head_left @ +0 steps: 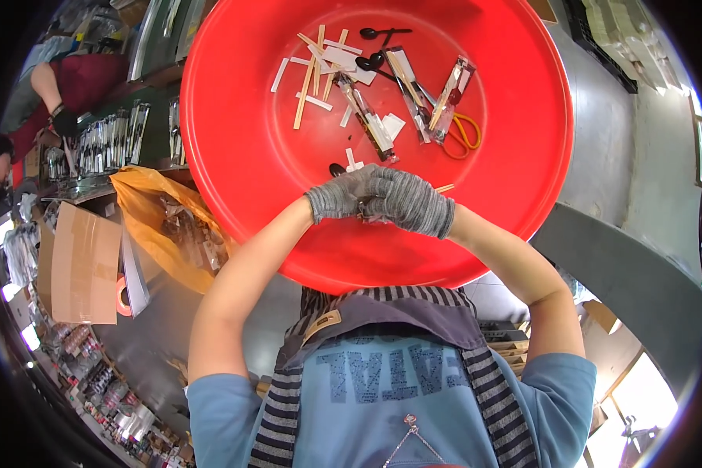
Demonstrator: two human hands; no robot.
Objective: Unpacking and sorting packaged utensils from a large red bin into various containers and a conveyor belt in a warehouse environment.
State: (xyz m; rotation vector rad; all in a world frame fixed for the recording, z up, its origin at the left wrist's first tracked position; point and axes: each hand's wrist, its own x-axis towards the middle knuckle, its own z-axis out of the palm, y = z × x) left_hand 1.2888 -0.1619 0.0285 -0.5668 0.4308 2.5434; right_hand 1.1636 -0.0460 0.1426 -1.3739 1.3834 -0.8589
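Both my hands wear grey knit gloves and meet over the near side of a red round basin [234, 156]. My left hand [339, 195] and my right hand [409, 201] are closed together on a cutlery packet [376, 220], mostly hidden by the gloves; a bit of clear wrap shows below the fingers. Pale chopstick ends [444, 188] stick out beyond my right hand. Beside my left hand are a black spoon [337, 169] and a white paper slip [352, 160]; whether they touch the glove I cannot tell. Wrapped cutlery packets [365, 117] lie farther in.
The basin also holds loose chopsticks [310, 78], black spoons [369, 62], white slips [342, 57] and yellow-handled scissors [464, 136]. An orange bag [144, 195] of clear wrappers and a cardboard box [86, 265] stand left. Another person's gloved hand [64, 122] is near racked packets [113, 140].
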